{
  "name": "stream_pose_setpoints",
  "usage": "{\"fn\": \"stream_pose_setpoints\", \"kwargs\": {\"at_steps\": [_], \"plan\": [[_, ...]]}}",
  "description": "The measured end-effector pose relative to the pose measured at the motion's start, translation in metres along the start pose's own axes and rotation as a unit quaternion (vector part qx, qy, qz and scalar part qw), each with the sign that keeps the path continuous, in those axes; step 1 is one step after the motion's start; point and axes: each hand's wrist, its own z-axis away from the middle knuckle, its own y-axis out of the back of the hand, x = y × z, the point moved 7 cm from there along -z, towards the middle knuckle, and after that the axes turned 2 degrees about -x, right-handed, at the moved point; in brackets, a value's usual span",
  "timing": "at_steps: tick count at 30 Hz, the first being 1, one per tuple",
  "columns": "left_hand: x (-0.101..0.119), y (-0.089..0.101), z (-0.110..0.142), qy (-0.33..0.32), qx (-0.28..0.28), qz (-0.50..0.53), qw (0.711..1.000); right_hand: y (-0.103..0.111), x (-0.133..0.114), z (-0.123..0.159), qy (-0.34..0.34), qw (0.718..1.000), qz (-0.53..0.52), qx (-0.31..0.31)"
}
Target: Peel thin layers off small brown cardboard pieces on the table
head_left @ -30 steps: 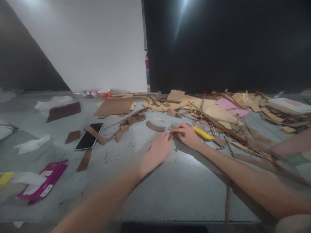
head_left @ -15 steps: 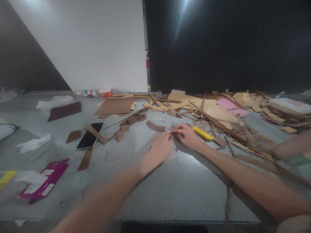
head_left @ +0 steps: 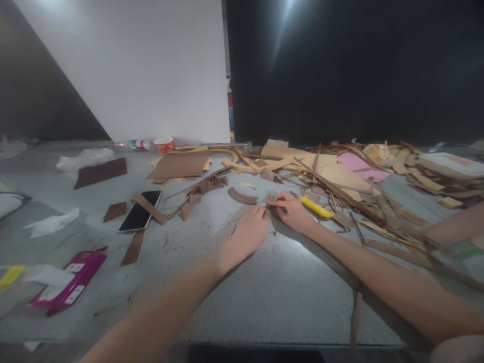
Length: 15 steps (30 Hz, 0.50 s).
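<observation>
My left hand [head_left: 247, 233] rests palm down on the grey table [head_left: 264, 292], its fingertips pressing a small brown cardboard piece [head_left: 269, 199]. My right hand [head_left: 292, 212] is closed round a yellow utility knife [head_left: 316, 207], whose yellow body sticks out to the right. The knife's tip is at the small piece, just beside my left fingertips. A curved brown cardboard strip [head_left: 242, 196] lies just left of both hands.
A heap of cardboard strips and sheets [head_left: 340, 176] and a pink sheet [head_left: 359, 166] fill the back right. A phone [head_left: 139, 211], brown offcuts [head_left: 132, 248], a magenta pack [head_left: 68, 283] and tissue [head_left: 51, 224] lie left. Another person's arm [head_left: 454, 229] enters at right.
Almost nothing differs: both hands stay at the small cardboard piece, with only a slight shift of the right hand and of the view.
</observation>
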Motion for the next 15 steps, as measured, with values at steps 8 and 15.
{"fn": "stream_pose_setpoints", "kwargs": {"at_steps": [8,15], "plan": [[0.0001,0.0017,-0.0008,-0.001,0.006,-0.004,1.000,-0.0008,0.0011,-0.0005,0.013,1.000,-0.007,0.004],[0.0001,0.0010,0.0000,-0.001,0.006,-0.004,1.000,-0.0004,0.0003,-0.0007,0.029,0.999,-0.006,0.014]]}}
